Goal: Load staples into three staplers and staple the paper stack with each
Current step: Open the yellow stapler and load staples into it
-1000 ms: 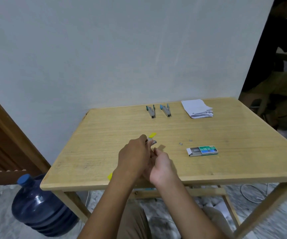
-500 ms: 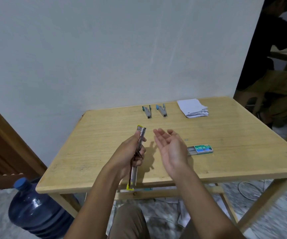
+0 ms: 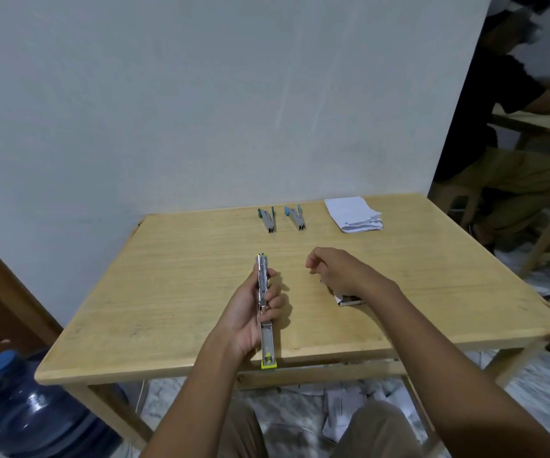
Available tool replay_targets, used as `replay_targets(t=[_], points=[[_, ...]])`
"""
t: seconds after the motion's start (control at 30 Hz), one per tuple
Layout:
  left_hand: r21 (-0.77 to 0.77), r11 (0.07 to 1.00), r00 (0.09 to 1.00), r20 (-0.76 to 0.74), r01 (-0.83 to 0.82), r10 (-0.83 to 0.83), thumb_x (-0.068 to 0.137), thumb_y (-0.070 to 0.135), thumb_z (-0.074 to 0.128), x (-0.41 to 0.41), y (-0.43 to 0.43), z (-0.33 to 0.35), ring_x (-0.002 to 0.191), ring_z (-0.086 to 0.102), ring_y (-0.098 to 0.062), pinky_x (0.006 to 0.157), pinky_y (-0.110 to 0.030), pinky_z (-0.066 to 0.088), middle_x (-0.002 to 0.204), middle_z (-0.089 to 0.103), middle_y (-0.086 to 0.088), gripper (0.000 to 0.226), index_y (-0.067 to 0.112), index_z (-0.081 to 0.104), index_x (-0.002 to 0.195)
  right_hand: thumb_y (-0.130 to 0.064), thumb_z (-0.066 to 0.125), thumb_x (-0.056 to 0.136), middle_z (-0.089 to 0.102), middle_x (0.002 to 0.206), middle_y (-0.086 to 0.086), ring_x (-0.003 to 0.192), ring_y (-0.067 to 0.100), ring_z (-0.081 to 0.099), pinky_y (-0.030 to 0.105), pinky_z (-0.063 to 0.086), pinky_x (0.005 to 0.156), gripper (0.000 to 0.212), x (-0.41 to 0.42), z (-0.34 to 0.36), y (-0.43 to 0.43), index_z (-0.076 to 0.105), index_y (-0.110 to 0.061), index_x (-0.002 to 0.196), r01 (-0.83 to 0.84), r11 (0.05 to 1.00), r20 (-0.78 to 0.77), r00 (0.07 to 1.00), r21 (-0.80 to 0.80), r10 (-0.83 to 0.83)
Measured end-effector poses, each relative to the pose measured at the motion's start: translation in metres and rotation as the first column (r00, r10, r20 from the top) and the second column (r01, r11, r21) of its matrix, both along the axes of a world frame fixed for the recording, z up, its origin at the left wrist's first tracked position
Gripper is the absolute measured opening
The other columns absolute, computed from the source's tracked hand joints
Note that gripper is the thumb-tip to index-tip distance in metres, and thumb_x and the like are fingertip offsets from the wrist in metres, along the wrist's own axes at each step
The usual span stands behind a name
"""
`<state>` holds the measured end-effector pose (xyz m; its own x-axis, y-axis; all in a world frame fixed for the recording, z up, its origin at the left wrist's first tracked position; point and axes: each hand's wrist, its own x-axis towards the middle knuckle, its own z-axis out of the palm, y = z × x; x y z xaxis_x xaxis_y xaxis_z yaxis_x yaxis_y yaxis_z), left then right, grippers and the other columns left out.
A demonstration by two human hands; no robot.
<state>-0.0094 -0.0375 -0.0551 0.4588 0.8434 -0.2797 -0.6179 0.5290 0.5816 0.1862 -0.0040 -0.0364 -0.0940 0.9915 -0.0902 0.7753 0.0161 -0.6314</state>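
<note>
The right hand (image 3: 336, 272), held open palm-up half a second ago, now hovers curled over the staple box (image 3: 349, 300), whether pinching staples I cannot tell, while the left hand (image 3: 247, 319) grips the opened yellow stapler (image 3: 267, 342) above the near edge of the table (image 3: 168, 292), awaiting loading.

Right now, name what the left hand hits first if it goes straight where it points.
Probably the green-tipped stapler by the far edge, in line with the left hand and its yellow stapler; height unclear.
</note>
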Motion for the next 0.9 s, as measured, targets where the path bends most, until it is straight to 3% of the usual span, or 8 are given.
replay_targets(t=[0.13, 0.33, 0.47, 0.6, 0.77, 0.9], points=[[-0.001, 1.000, 1.000, -0.029, 0.000, 0.000, 0.098, 0.039, 0.048, 0.001, 0.003, -0.004, 0.042, 0.035, -0.010, 0.029, -0.016, 0.024, 0.054, 0.035, -0.001, 0.032, 0.012, 0.056, 0.083, -0.016, 0.041, 0.097, 0.066, 0.106, -0.009, 0.092, 0.010, 0.066, 0.035, 0.055, 0.081, 0.026, 0.006, 0.005, 0.003, 0.059, -0.035, 0.095, -0.041, 0.999, 0.017, 0.999, 0.018, 0.041], [-0.001, 1.000, 1.000, -0.009, 0.013, -0.013, 0.099, 0.042, 0.049, -0.001, 0.003, -0.008, 0.041, 0.033, -0.010, 0.032, -0.016, 0.023, 0.055, 0.034, -0.001, 0.036, 0.012, 0.058, 0.083, -0.023, 0.058, 0.095, 0.061, 0.096, -0.019, 0.092, 0.003, 0.060, 0.024, 0.045, 0.079, 0.014, 0.046, 0.026, -0.021, 0.064, -0.035, 0.096, 0.052, 0.978, 0.034, 0.998, 0.201, -0.060], [-0.008, 1.000, 1.000, 0.003, 0.016, -0.016, 0.099, 0.043, 0.048, -0.001, 0.004, -0.008, 0.041, 0.034, -0.009, 0.034, -0.016, 0.024, 0.055, 0.035, -0.001, 0.036, 0.012, 0.057, 0.084, -0.029, 0.066, 0.089, 0.062, 0.096, -0.018, 0.090, 0.004, 0.059, 0.027, 0.049, 0.078, 0.009, 0.061, 0.030, -0.041, 0.069, -0.036, 0.087, -0.014, 0.998, 0.203, 0.979, 0.064, 0.001], [-0.016, 1.000, 1.000, 0.003, 0.017, -0.017, 0.099, 0.044, 0.049, -0.001, 0.003, -0.009, 0.042, 0.033, -0.009, 0.034, -0.016, 0.022, 0.054, 0.034, 0.000, 0.036, 0.013, 0.056, 0.082, -0.034, 0.066, 0.088, 0.057, 0.092, -0.021, 0.091, 0.007, 0.060, 0.031, 0.052, 0.078, 0.009, 0.058, 0.024, -0.044, 0.073, -0.038, 0.092, -0.065, 0.998, 0.350, 0.935, -0.006, 0.063], [-0.011, 1.000, 1.000, 0.011, 0.010, -0.010, 0.099, 0.043, 0.049, -0.001, 0.002, -0.009, 0.042, 0.032, -0.009, 0.034, -0.016, 0.023, 0.053, 0.035, 0.000, 0.036, 0.012, 0.057, 0.082, -0.039, 0.066, 0.089, 0.062, 0.098, -0.018, 0.086, 0.007, 0.059, 0.024, 0.042, 0.061, 0.016, 0.050, 0.022, -0.038, 0.074, -0.036, 0.102, -0.125, 0.992, 0.512, 0.852, -0.012, 0.114], [-0.009, 1.000, 1.000, 0.026, 0.013, -0.013, 0.099, 0.043, 0.049, -0.002, 0.003, -0.011, 0.042, 0.032, -0.009, 0.034, -0.017, 0.024, 0.054, 0.035, 0.000, 0.036, 0.012, 0.057, 0.084, -0.033, 0.068, 0.087, 0.062, 0.084, -0.019, 0.071, 0.003, 0.055, 0.022, 0.035, 0.052, 0.016, 0.044, 0.025, -0.035, 0.076, -0.032, 0.101, -0.117, 0.993, 0.558, 0.824, -0.005, 0.100]])
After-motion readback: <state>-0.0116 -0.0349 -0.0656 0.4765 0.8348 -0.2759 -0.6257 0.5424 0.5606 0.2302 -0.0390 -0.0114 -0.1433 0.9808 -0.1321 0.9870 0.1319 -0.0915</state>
